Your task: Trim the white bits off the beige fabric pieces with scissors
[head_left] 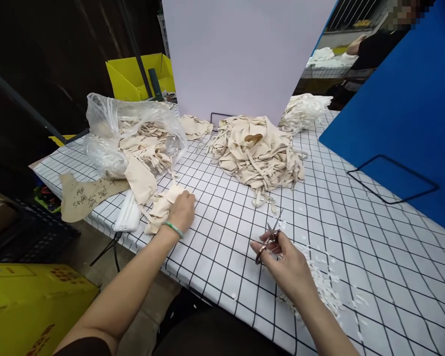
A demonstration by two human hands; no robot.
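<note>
Scissors [269, 241], small and metal with a short pointed pair of blades and looped handles, sit in the right hand [287, 264], which grips them with its fingers curled around the handles, blades pointing away from the person. They hover over the counter [356, 207] near its front edge, towards the middle. There is one pair of scissors.

The left hand [181, 210] lies palm down with fingers bent on a cream fabric piece [162, 205] near the front left corner of the counter; whether it pinches the cloth or only presses on it I cannot tell. A green bracelet [173, 228] circles that wrist.

White scraps [324, 282], too many and too small to count, are scattered on the counter just beside the right hand, along the front edge.

Two big heaps of cream fabric show: one inside a clear plastic bag [107, 128] at the left edge, one loose pile [257, 151] in the middle towards the back. A smaller white pile [304, 111] lies at the back edge.

One brown paper pattern [85, 195] with handwriting hangs over the left edge. The counter wears a white cover with a black grid. A white board [241, 54] stands at the back and a blue board [404, 123] along the right side.
</note>
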